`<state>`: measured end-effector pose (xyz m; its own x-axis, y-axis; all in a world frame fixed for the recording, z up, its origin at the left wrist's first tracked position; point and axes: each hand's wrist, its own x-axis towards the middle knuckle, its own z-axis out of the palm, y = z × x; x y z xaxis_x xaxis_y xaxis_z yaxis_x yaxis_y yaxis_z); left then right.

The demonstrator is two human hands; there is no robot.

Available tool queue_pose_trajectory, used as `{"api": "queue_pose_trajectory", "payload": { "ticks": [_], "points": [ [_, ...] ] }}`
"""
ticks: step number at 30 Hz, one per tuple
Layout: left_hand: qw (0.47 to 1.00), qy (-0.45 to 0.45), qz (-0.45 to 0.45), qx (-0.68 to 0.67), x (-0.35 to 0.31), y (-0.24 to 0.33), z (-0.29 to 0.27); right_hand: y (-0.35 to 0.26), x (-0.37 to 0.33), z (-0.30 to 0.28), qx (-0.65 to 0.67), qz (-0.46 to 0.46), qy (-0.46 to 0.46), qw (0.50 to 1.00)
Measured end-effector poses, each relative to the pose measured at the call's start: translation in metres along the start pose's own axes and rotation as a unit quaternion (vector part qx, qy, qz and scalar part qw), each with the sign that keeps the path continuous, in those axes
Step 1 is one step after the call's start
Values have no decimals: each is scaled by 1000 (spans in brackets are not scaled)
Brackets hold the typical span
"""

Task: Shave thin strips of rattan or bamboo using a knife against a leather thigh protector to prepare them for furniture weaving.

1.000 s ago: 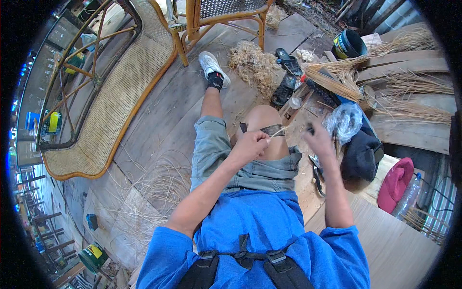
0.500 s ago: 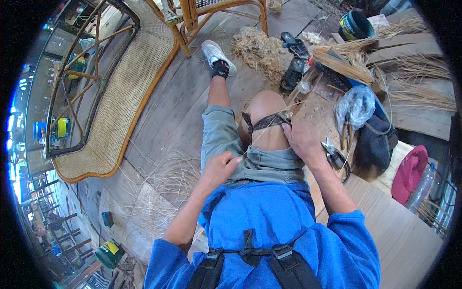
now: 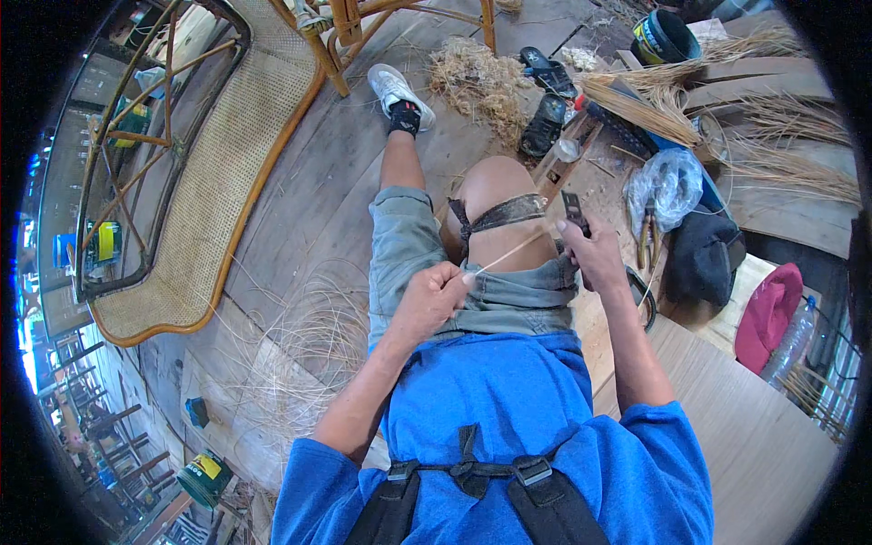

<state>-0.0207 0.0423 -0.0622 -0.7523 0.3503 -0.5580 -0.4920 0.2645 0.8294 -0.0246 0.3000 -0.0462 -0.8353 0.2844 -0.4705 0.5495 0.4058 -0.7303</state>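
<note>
My left hand (image 3: pixel 434 295) is closed in a pinch on one end of a thin pale rattan strip (image 3: pixel 509 252), above my thigh. The strip slants up toward my right hand (image 3: pixel 595 247). Closed in that hand is a small dark handheld tool (image 3: pixel 574 214) with a blocky, slotted end; its exact kind I cannot make out. Whether the strip's far end touches the tool is unclear. A dark cloth band (image 3: pixel 504 214) is tied around my bent right leg, just below the knee. Partly hidden by my right forearm, dark-handled scissors (image 3: pixel 647 309) lie on the board.
Pliers (image 3: pixel 647 241), a clear plastic bag (image 3: pixel 670 186) and a black cap (image 3: pixel 704 259) lie to the right. Loose rattan strands (image 3: pixel 300 336) cover floor at left, beside a cane-woven furniture frame (image 3: pixel 218 182). A heap of shavings (image 3: pixel 481 82) and sandals (image 3: pixel 547 109) lie ahead.
My right hand has lifted off the thigh and now shows a dark tool in its grip. The left hand remains above the lap, with the strip now plainly visible from it.
</note>
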Motion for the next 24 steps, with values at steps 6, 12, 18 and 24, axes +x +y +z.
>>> {"api": "queue_pose_trajectory", "payload": {
  "ticks": [6,12,18,24],
  "points": [
    [992,-63,-40,-100,-13,38,1,-32,-41,21,-76,-321,-3,944],
    [929,-165,112,-313,8,57,13,-48,-48,14,43,-129,-77,988],
    [910,-282,202,-228,24,61,52,-49,-45,-6,613,103,-217,753],
    [966,-161,100,-178,15,52,46,-35,-36,-23,502,39,-101,858]
  ]
}}
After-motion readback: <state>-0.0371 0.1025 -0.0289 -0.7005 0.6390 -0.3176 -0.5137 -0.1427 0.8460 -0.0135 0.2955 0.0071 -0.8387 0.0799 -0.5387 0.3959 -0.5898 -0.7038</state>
